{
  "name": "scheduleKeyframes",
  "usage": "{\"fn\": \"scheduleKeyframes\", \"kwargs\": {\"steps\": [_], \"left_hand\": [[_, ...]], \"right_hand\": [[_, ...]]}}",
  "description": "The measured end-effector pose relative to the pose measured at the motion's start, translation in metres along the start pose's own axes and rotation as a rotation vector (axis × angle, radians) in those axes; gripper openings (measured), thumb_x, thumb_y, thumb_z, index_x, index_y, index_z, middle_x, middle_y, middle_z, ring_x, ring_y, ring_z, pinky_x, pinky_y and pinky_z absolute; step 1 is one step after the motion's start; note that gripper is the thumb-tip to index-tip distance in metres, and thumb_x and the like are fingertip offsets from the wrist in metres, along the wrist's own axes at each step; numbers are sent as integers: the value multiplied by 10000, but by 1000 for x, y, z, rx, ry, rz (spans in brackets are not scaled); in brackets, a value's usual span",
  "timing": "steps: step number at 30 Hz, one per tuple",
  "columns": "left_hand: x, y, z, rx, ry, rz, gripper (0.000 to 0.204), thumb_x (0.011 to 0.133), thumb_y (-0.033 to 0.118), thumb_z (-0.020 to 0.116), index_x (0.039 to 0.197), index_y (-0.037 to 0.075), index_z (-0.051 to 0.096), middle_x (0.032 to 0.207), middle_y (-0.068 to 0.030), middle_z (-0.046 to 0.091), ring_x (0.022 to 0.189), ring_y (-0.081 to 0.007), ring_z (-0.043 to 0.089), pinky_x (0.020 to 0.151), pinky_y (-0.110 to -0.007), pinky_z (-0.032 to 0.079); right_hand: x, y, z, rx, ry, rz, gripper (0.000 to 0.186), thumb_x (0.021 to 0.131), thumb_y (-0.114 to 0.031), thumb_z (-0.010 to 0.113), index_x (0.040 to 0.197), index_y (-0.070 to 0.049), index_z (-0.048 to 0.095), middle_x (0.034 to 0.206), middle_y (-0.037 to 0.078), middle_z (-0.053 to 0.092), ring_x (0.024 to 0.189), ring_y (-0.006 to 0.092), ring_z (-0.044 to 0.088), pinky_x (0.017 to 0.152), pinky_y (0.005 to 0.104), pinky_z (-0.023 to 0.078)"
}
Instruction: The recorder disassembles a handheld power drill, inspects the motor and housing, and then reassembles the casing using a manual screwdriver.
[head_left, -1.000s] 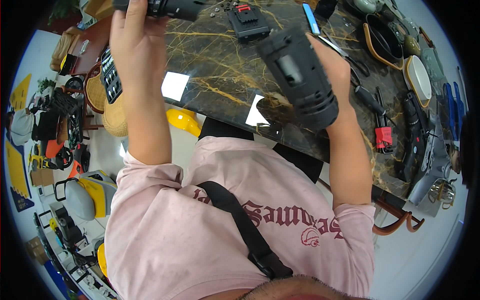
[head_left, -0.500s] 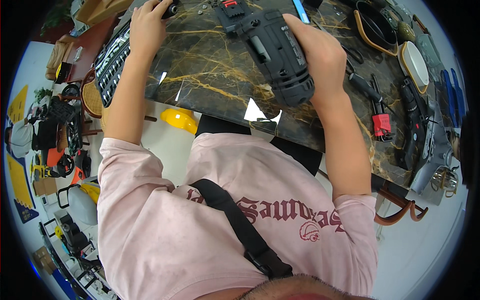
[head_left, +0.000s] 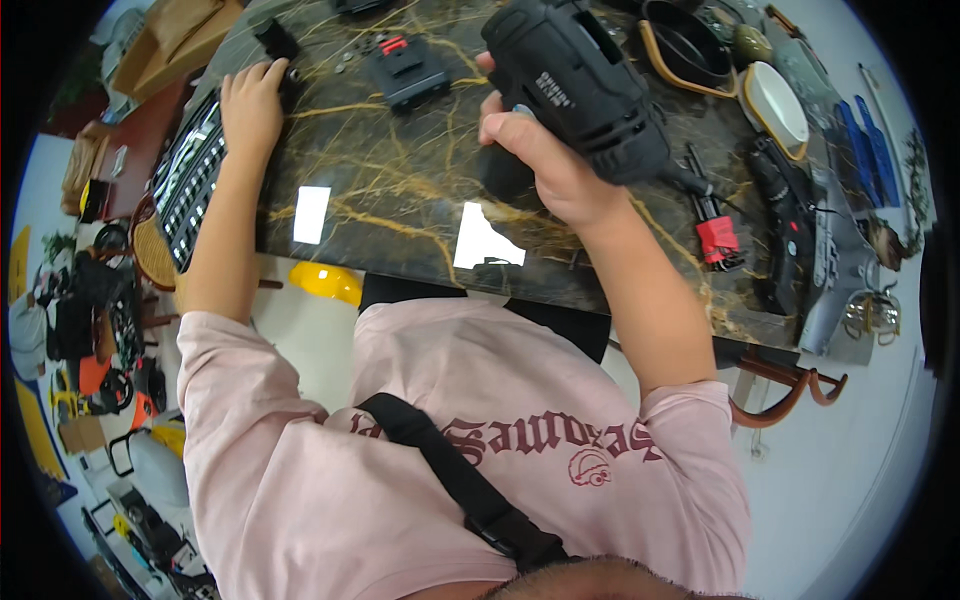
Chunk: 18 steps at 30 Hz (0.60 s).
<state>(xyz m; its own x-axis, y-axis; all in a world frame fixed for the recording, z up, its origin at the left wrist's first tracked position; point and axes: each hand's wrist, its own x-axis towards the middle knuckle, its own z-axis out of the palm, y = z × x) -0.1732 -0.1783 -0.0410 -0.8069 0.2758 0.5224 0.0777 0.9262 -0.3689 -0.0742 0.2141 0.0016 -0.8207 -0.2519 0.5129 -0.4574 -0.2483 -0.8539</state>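
My right hand [head_left: 555, 165] is wrapped round the grip of a black pistol-shaped power tool [head_left: 580, 95], raised over the marble-patterned table. The tool's vented rear points toward me; its front end runs out of view at the top. On the table left of it lies a black battery pack [head_left: 408, 80] with a red latch. My left hand [head_left: 252, 108] lies palm down at the far end of a socket set case [head_left: 190, 180], fingers stretched and slightly apart. A small dark round end shows beside its index finger, and a black block [head_left: 275, 40] stands just beyond.
Small metal nuts [head_left: 350, 58] lie left of the battery pack. To the right are hex keys in a red holder [head_left: 718, 240], a black tool [head_left: 780, 220], a grey hand saw [head_left: 825, 260], a white dish [head_left: 775, 105] and a black pan [head_left: 685, 50]. A yellow helmet [head_left: 325, 282] sits below the table edge.
The power tool has turned in my right hand and moved up and right, uncovering the battery pack. My left hand's fingers have spread and loosened from the dark round-ended piece. The view has shifted.
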Motion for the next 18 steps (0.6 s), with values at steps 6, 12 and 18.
{"fn": "scheduleKeyframes", "kwargs": {"steps": [6, 12, 18], "left_hand": [[7, 3, -6, 23, -10, -22, 508, 860, 15, 590, 1351, 143, 621, 1317, -154, 645, 1290, -333, 562, 1124, -543, 391], [2, 135, -141, -1154, 182, -56, 647, 769, -27, 499, 1415, -28, 539, 1420, -174, 583, 1376, -264, 514, 1180, -393, 356], [-11, 217, -149, -1864, 17, 55, 793, 726, 34, 536, 1504, -7, 393, 1499, -189, 480, 1417, -289, 440, 1185, -398, 321]], "right_hand": [[9, 1, -7, 404, 22, 120, 372, 879, -46, 690, 1238, 20, 617, 890, 65, 682, 780, 148, 656, 738, 311, 549], [5, 5, -5, -30, 149, 71, 397, 874, -93, 752, 1238, -11, 616, 901, 31, 667, 793, 126, 630, 739, 292, 526], [4, 16, -1, -181, 45, 105, 679, 810, -20, 700, 1407, -50, 379, 1222, 115, 605, 1088, 210, 616, 953, 370, 509]]}}
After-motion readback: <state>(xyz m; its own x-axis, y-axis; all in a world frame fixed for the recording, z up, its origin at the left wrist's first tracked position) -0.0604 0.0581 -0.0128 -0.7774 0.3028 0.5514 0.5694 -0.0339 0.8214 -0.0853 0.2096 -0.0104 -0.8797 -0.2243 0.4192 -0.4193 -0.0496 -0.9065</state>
